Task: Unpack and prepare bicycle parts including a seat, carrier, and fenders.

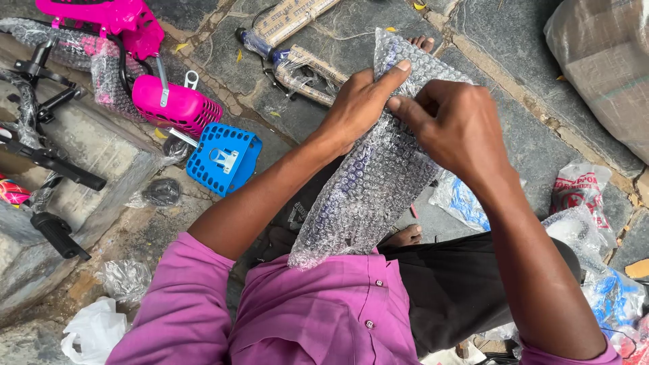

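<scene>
The bubble-wrapped part (pixel 368 182) is held up in front of the person's chest, above the stone floor (pixel 507 122), and serves as the landmark here. The left hand (pixel 362 101) grips its upper left edge, fingers (pixel 395 71) clenched on the wrap with the forefinger stretched along the top. The right hand (pixel 456 125) is pressed against its upper right side, fingers curled in and pinching the wrap. Left of the part, on the floor, lies a blue plastic basket (pixel 224 157), and beyond that a pink basket (pixel 174 103). Above the part lie cardboard-wrapped tubes (pixel 304 64). To its right lie plastic bags (pixel 581 189).
</scene>
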